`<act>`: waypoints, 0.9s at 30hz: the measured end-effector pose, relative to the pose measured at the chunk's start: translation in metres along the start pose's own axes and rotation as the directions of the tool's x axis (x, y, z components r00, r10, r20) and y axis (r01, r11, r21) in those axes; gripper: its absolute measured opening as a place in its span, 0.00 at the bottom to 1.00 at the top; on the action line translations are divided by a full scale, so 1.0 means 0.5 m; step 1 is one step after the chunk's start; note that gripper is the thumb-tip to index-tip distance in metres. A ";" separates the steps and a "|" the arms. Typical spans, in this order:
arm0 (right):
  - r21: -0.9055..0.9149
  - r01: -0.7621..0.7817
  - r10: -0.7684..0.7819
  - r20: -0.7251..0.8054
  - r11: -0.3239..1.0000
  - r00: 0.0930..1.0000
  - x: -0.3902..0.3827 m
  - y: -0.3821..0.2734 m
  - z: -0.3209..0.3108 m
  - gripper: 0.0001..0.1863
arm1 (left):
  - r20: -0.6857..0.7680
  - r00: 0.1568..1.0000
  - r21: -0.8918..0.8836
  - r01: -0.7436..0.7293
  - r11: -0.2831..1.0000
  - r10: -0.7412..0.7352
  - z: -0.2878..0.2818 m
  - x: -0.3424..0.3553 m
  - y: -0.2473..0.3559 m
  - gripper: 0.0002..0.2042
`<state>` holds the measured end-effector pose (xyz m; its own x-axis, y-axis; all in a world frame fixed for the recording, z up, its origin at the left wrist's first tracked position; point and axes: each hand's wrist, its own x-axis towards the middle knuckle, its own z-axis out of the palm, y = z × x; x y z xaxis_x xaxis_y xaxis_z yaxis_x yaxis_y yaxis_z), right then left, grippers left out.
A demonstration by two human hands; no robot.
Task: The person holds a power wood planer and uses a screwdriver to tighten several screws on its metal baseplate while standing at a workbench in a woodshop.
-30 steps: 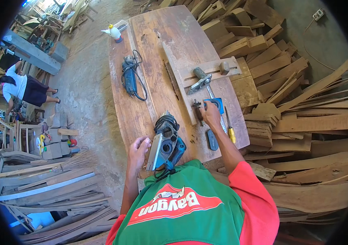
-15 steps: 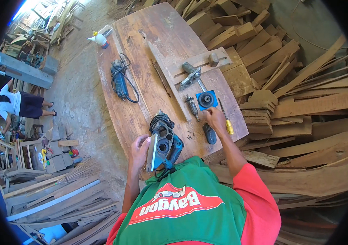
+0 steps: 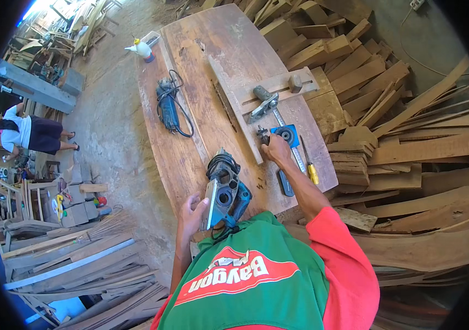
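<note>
My right hand (image 3: 276,149) reaches over the workbench with its fingers closed around the lower part of a motor armature (image 3: 262,132). Just right of it lies a blue square part (image 3: 288,135) with a round black centre. At the bench's near edge stands a partly opened blue and black power tool (image 3: 226,192), seemingly an electric planer, its pale flat plate facing left. My left hand (image 3: 191,213) rests beside that plate, fingers apart, thumb close against it. A yellow-handled screwdriver (image 3: 312,171) and a dark blue oblong piece (image 3: 285,182) lie near my right forearm.
A corded blue grinder (image 3: 169,110) lies on the bench's left half. A wooden fence (image 3: 234,110) with a clamp-like metal fitting (image 3: 263,104) crosses the middle. A white bottle (image 3: 143,50) stands far left. Stacked timber (image 3: 410,148) crowds the right; a person (image 3: 25,132) stands far left.
My right hand has moved left and away from me, from beside the blue square part onto the armature. My left hand stays by the planer. The view has shifted slightly.
</note>
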<state>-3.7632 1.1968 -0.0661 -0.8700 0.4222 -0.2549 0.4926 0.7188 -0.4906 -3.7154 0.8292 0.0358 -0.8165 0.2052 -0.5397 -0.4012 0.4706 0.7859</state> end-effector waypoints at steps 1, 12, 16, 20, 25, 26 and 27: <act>-0.009 0.002 -0.002 0.020 1.000 1.000 0.003 0.002 -0.003 0.23 | 0.033 0.999 -0.024 0.021 0.999 -0.020 0.005 -0.004 0.001 0.35; 0.130 -0.098 0.114 -0.123 0.987 0.986 -0.125 0.058 -0.099 0.21 | 0.070 0.986 -0.199 -0.137 0.970 0.154 0.055 0.015 -0.044 0.46; 0.125 -0.207 0.222 -0.121 0.970 0.968 -0.175 0.115 -0.091 0.19 | 0.082 0.986 -0.310 -0.114 0.944 0.145 0.052 0.006 -0.004 0.44; 0.160 -0.238 0.263 -0.160 0.958 0.951 -0.212 0.155 -0.079 0.20 | 0.043 0.989 -0.264 -0.124 0.956 0.140 0.049 0.034 -0.014 0.44; 0.198 -0.257 0.297 -0.208 0.946 0.932 -0.235 0.170 -0.091 0.19 | 0.078 0.994 -0.252 -0.053 0.966 0.075 0.041 0.044 0.002 0.44; 0.212 -0.262 0.306 -0.211 0.942 0.928 -0.236 0.177 -0.093 0.19 | 0.069 0.996 -0.169 -0.052 0.984 0.065 0.041 0.043 0.006 0.45; 0.225 -0.266 0.314 -0.212 0.937 0.926 -0.236 0.183 -0.094 0.18 | 0.058 0.997 -0.084 -0.050 0.995 0.055 0.041 0.035 0.025 0.45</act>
<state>-3.6143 1.2387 -0.0417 -0.6456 0.7334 -0.2127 0.6876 0.4371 -0.5798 -3.7261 0.8561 0.0299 -0.8120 0.2802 -0.5120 -0.3930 0.3860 0.8346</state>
